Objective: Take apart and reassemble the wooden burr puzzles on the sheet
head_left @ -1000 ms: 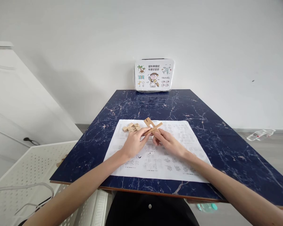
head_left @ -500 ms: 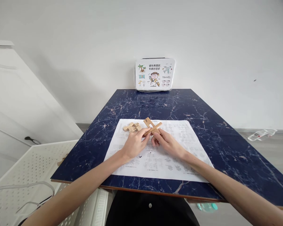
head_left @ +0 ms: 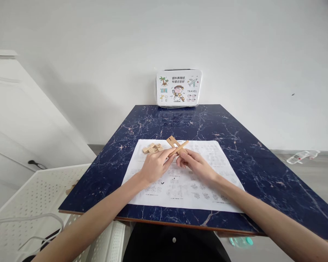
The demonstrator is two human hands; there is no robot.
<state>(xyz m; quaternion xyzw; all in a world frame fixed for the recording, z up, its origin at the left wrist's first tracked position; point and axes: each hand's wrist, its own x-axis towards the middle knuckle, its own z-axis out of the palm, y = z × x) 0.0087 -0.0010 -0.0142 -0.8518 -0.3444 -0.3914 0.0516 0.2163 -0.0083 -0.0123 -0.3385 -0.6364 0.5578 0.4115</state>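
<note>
Over the printed paper sheet (head_left: pixel 180 198), my two hands meet around two wooden puzzle pieces. My left hand (head_left: pixel 155 165) pinches a narrow wooden piece (head_left: pixel 183 145), which slants up to the right. Behind it, crossing the other way, is a flat notched wooden piece (head_left: pixel 170 139) with a dark mark near its top end. My right hand (head_left: pixel 197 163) has its fingers closed on the lower end of this notched piece. How far the two pieces interlock is hidden by my fingers. Just beyond my left hand lies a cluster of small wooden blocks (head_left: pixel 152 147) on the sheet.
The sheet lies on a blue marbled table (head_left: pixel 177 127). A white cartoon-printed case (head_left: pixel 178 88) stands at its back edge against the wall. To the left are a white perforated rack (head_left: pixel 24 193) and a cable (head_left: pixel 22 217). Plastic bottles (head_left: pixel 299 157) lie on the floor.
Both hands keep hold of the crossed pieces, with only a slight shift of my right fingers and the narrow piece. The whole view has tilted a little.
</note>
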